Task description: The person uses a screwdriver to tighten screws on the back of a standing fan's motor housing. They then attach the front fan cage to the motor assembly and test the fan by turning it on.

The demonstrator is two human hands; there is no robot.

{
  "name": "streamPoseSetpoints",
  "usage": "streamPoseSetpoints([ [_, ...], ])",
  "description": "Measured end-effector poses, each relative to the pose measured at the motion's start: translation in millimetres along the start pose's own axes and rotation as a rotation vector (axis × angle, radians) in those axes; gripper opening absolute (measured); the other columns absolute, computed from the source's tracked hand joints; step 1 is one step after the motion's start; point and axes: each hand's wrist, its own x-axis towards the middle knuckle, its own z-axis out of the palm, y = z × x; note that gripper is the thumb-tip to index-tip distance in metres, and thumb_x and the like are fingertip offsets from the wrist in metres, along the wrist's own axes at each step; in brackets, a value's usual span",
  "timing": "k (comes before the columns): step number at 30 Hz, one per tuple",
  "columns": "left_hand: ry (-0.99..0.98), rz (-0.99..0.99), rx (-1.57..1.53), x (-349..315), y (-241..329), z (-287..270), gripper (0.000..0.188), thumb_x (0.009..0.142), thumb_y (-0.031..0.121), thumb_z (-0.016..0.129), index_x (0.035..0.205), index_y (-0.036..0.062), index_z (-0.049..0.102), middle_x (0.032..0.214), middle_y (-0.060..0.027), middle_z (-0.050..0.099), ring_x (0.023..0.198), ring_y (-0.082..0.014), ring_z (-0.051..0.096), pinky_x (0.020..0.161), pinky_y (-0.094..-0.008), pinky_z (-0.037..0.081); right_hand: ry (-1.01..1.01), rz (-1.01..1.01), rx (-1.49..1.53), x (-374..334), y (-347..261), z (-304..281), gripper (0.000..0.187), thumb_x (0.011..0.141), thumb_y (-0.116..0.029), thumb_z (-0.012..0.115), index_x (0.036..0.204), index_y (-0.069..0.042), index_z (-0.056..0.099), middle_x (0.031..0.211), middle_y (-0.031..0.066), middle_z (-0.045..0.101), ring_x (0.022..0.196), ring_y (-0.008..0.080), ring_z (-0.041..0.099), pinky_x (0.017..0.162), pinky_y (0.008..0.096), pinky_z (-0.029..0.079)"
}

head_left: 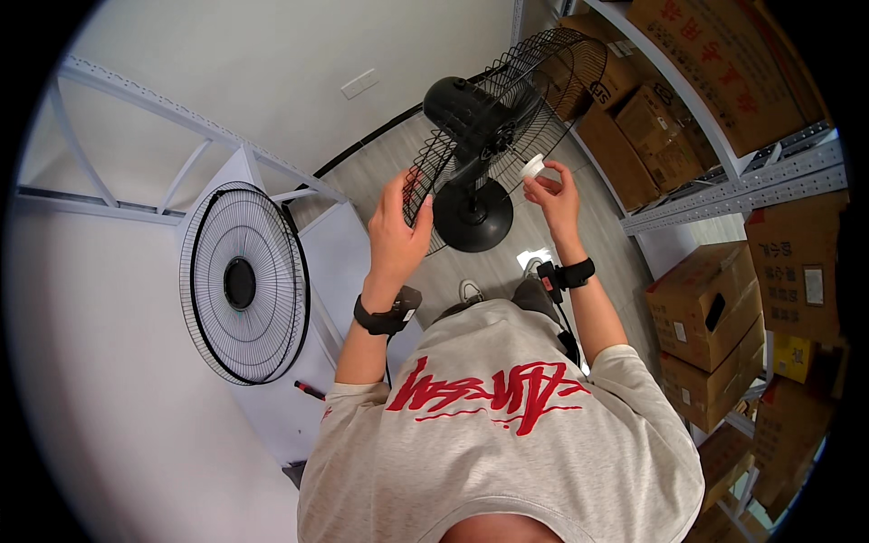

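Note:
A black pedestal fan stands in front of me, its round base (473, 217) on the floor and its motor housing (457, 104) tilted above. The black wire rear grille (561, 86) is on the fan head, with the central shaft bare of blades. My left hand (396, 226) grips the near left edge of this grille; some fingertips are hidden behind the wires. Between the thumb and fingers of my right hand (554, 195) is a small white round plastic nut (533, 166). It is held close to the shaft, apart from it.
A separate front grille (240, 285) leans on the white shelf at left. Near it lies a red and black screwdriver-like tool (310, 390). Metal shelving (738, 195) with cardboard boxes (706, 308) lines the right side. A black cable trunking strip (367, 138) runs along the wall's foot.

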Motion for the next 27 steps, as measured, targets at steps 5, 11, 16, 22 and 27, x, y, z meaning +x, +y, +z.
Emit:
streamPoseSetpoints([
  [5, -0.002, 0.005, 0.007, 0, -1, 0, 0.04, 0.091, 0.007, 0.066, 0.128, -0.0027, 0.053, 0.116, -0.0217, 0.065, 0.104, -0.0363, 0.068, 0.089, -0.0413, 0.054, -0.045, 0.113, 0.16, 2, -5, -1, 0.043, 0.093, -0.016, 0.074, 0.128, -0.004, 0.051, 0.092, 0.0139, 0.071, 0.082, 0.0183, 0.071, 0.071, 0.029, 0.059],
  [11, -0.007, 0.001, 0.018, 1, 0, 0, 0.041, 0.091, 0.006, 0.067, 0.128, -0.0028, 0.053, 0.116, -0.0214, 0.066, 0.104, -0.0363, 0.068, 0.089, -0.0411, 0.054, 0.007, -0.052, 0.1, 5, 16, -3, 0.042, 0.094, -0.017, 0.073, 0.126, -0.001, 0.052, 0.102, 0.0142, 0.069, 0.09, 0.0174, 0.07, 0.081, 0.029, 0.057],
  [16, 0.0, 0.01, 0.003, 1, -3, 1, 0.041, 0.091, 0.005, 0.067, 0.128, -0.003, 0.053, 0.116, -0.0214, 0.066, 0.104, -0.0359, 0.068, 0.089, -0.0406, 0.054, 0.011, -0.195, -0.072, 8, 21, -5, 0.039, 0.094, -0.017, 0.073, 0.124, 0.001, 0.055, 0.105, 0.0129, 0.068, 0.091, 0.0159, 0.068, 0.083, 0.0285, 0.057],
  [22, -0.008, 0.004, 0.007, 0, 0, 0, 0.041, 0.091, 0.005, 0.066, 0.128, -0.0031, 0.053, 0.116, -0.0213, 0.065, 0.104, -0.0355, 0.068, 0.089, -0.0405, 0.054, 0.004, 0.104, 0.113, -3, -13, 0, 0.035, 0.096, -0.017, 0.07, 0.123, 0.001, 0.056, 0.103, 0.0133, 0.069, 0.09, 0.015, 0.068, 0.079, 0.028, 0.058],
  [27, -0.011, -0.006, -0.01, 0, -1, 0, 0.041, 0.091, 0.005, 0.066, 0.129, -0.0029, 0.053, 0.117, -0.0211, 0.065, 0.104, -0.0355, 0.067, 0.089, -0.0405, 0.054, 0.029, -0.071, 0.035, 2, 9, -2, 0.034, 0.097, -0.017, 0.07, 0.123, 0.0, 0.056, 0.103, 0.0141, 0.069, 0.09, 0.0158, 0.069, 0.078, 0.0283, 0.058],
])
